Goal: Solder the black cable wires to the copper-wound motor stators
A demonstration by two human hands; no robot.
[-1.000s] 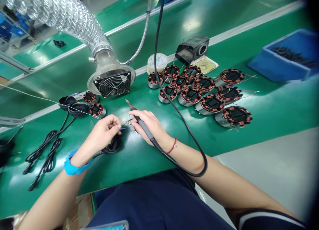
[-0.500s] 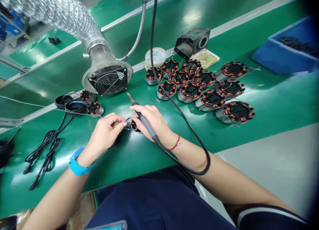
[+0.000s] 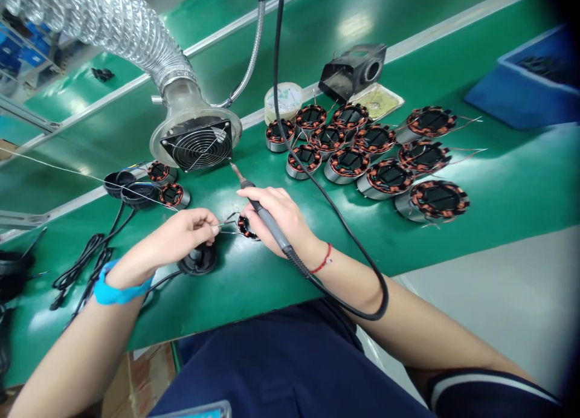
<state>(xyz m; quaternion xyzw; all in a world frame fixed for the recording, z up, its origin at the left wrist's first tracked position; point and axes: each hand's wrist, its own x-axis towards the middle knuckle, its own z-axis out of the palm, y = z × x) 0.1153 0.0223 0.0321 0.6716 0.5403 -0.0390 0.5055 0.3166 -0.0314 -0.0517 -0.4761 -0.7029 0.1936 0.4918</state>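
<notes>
My right hand [image 3: 281, 221] is closed around the grey handle of a soldering iron [image 3: 267, 220], whose tip points up and away, toward the fan. Beneath its fingers sits a small stator with copper windings [image 3: 247, 227], partly covered by the hand. My left hand [image 3: 193, 234] pinches a thin wire [image 3: 226, 223] just left of that stator. A long silvery strand, like solder wire [image 3: 90, 175], runs from the left edge into the back of this hand. Below the left fingers lies a round black cap with a cable [image 3: 198, 261].
A fan-fronted extraction hood [image 3: 199, 146] hangs behind my hands. Several copper-wound stators [image 3: 347, 164] stand to the right, beside a tape roll [image 3: 283, 101], a black iron holder [image 3: 351, 73] and a blue bin [image 3: 521, 92]. Black caps [image 3: 138, 194] and coiled cables [image 3: 81, 267] lie left.
My left hand has shifted slightly left and turned, uncovering the black cap below it. The soldering iron stays in my right hand, nearly still. The view has shifted a little.
</notes>
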